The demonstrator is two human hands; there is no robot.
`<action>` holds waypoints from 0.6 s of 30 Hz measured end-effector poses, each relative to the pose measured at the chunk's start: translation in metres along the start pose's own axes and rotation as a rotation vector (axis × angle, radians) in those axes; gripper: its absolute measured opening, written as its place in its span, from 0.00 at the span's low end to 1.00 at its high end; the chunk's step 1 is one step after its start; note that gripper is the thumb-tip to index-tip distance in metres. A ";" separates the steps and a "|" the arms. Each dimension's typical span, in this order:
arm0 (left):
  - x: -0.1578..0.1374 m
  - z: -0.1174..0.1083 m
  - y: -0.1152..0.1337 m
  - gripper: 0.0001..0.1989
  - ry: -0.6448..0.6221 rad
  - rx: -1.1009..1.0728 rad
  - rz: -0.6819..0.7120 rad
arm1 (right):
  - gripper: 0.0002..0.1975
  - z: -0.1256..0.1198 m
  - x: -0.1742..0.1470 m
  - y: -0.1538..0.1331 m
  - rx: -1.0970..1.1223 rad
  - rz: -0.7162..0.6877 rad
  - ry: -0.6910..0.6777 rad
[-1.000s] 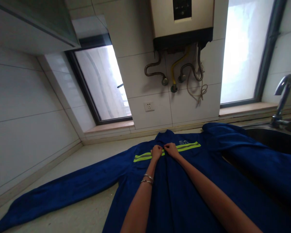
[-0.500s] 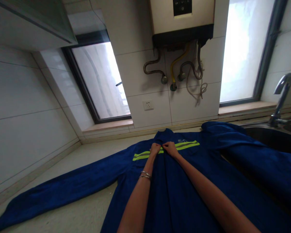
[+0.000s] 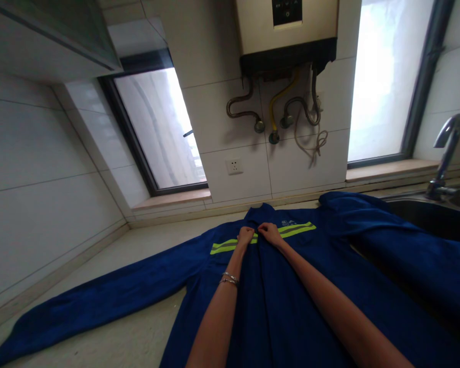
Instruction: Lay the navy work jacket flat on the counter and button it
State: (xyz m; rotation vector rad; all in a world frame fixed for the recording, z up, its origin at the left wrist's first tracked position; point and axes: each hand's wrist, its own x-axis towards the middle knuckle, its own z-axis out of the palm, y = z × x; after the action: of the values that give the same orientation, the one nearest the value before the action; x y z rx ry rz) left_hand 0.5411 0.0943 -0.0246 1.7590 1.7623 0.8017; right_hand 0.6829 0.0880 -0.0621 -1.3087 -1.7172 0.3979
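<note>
A blue work jacket (image 3: 299, 281) with yellow-green reflective chest stripes lies spread face up, its collar toward the wall. My left hand (image 3: 246, 236) is closed on the front edge of the jacket at chest height, just beside the stripe. Close on its right, my right hand (image 3: 270, 234) pinches the other side of the front opening, below the collar. A small gap separates the two hands. My fingers hide whatever fastening lies between them. One sleeve stretches out to the left; the other lies bent to the right by the sink.
The jacket rests on a pale countertop (image 3: 138, 327). A sink (image 3: 437, 217) with a chrome faucet (image 3: 446, 148) is at the right. On the tiled wall hang a water heater (image 3: 287, 38) with pipes and a socket (image 3: 234, 166). Windows stand on both sides.
My right hand has shifted very slightly, opening a little more space from the left hand. The jacket lies nearly as before.
</note>
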 end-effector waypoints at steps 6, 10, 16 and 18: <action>-0.002 0.001 -0.003 0.08 0.013 -0.020 0.026 | 0.13 0.005 0.001 0.004 -0.036 -0.057 -0.029; -0.009 -0.002 0.001 0.06 0.035 -0.056 0.052 | 0.17 0.011 0.000 0.004 -0.108 -0.134 -0.069; -0.015 -0.007 0.005 0.07 0.048 -0.088 0.081 | 0.14 0.012 0.000 0.004 -0.244 -0.167 -0.101; -0.016 -0.007 0.006 0.07 0.050 -0.098 0.086 | 0.12 0.009 -0.001 0.004 -0.276 -0.181 -0.116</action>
State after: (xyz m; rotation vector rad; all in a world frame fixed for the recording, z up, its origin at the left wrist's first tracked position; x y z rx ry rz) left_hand 0.5403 0.0777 -0.0162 1.7740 1.6590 0.9587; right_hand 0.6784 0.0912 -0.0696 -1.3289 -2.0248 0.1372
